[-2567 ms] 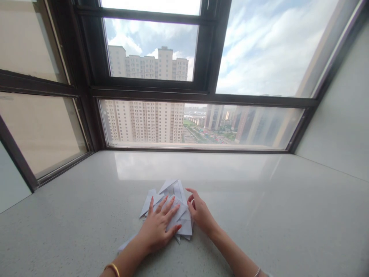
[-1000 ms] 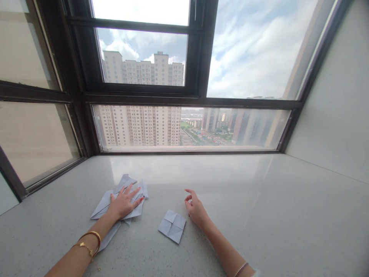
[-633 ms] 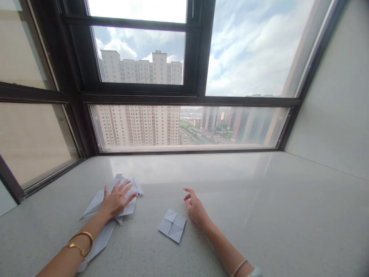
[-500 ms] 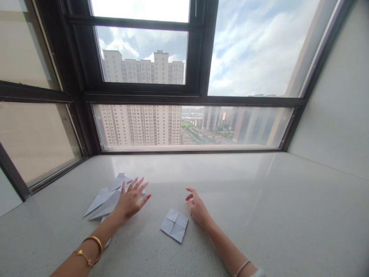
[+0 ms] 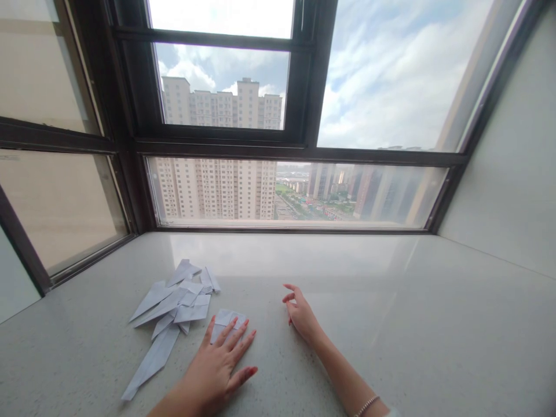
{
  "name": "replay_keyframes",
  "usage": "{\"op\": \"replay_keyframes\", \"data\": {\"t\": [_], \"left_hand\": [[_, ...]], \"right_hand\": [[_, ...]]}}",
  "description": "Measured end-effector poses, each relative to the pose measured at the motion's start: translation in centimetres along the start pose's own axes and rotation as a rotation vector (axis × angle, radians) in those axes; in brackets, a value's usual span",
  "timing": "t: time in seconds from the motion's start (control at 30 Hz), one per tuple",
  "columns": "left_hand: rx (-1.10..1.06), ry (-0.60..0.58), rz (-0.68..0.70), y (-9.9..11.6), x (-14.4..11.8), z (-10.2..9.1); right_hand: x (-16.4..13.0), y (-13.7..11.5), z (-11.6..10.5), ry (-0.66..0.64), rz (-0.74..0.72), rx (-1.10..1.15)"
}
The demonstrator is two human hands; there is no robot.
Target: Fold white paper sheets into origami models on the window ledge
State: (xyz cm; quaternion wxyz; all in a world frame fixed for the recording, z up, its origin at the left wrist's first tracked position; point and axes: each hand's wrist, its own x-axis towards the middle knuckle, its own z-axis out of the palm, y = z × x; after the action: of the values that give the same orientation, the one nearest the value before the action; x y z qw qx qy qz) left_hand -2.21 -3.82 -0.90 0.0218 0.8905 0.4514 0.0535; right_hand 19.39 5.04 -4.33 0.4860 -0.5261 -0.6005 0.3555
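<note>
Left hand (image 5: 219,362) lies flat, palm down, fingers spread wide, over the folded square (image 5: 226,318); only the square's far edge shows beyond the fingertips, near the sill's front and just left of centre. The flat press probably serves to keep the paper from sliding on the smooth stone, though how firm the contact is cannot be read from this angle. Nothing is gripped.

Right hand (image 5: 302,315) rests on its outer edge just right of the square, apart from it, fingers loosely curled and half open, empty. A bead bracelet (image 5: 367,403) sits on its wrist at the lower edge of the view.

The paper pile (image 5: 174,307) lies left of the left hand and a little farther off: long pointed folded pieces overlapping loosely, one strip trailing toward the near edge. It is near the square but touches neither hand.

All of this rests on the sill (image 5: 391,301), a pale, speckled, glossy slab. At its far edge stands the window (image 5: 304,152) with its dark frame; a plain wall (image 5: 512,174) closes the right side. Tower blocks and cloud show through the glass.
</note>
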Motion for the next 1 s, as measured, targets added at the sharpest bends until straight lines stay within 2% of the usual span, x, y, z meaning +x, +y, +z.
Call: {"op": "replay_keyframes", "data": {"t": [0.13, 0.27, 0.43, 0.57, 0.7, 0.77, 0.83, 0.93, 1.0], "left_hand": [[0.064, 0.019, -0.277, -2.4, -1.7, 0.1], [0.163, 0.132, -0.475, -3.6, -3.5, 1.6], [0.156, 0.174, -0.594, -4.2, -4.8, 3.2], [0.097, 0.127, -0.616, -6.3, -5.3, 3.1], [0.138, 0.186, -0.606, -8.2, -5.4, 2.5], [0.165, 0.257, -0.597, -8.0, -5.1, 1.8], [0.16, 0.304, -0.563, -6.8, -4.5, 0.5], [0.038, 0.285, -0.46, -4.1, -2.8, -2.1], [-0.065, 0.216, -0.494, -2.2, -1.4, -3.6]], "right_hand": [[-0.1, -0.2, 0.0, -0.001, 0.011, -0.01], [0.0, -0.4, 0.0, -0.005, 0.023, -0.007], [-0.1, -0.5, 0.1, -0.015, 0.026, -0.015], [-0.1, -0.3, 0.3, -0.011, 0.011, -0.024], [-0.1, 0.1, 0.3, -0.02, -0.009, -0.043], [-0.1, 0.2, 0.4, -0.019, -0.028, -0.045], [-0.1, 0.0, 0.5, -0.003, -0.057, -0.047], [0.0, -0.5, 0.6, 0.041, -0.109, -0.065], [0.0, -0.9, 0.7, 0.047, -0.138, -0.081]]}}
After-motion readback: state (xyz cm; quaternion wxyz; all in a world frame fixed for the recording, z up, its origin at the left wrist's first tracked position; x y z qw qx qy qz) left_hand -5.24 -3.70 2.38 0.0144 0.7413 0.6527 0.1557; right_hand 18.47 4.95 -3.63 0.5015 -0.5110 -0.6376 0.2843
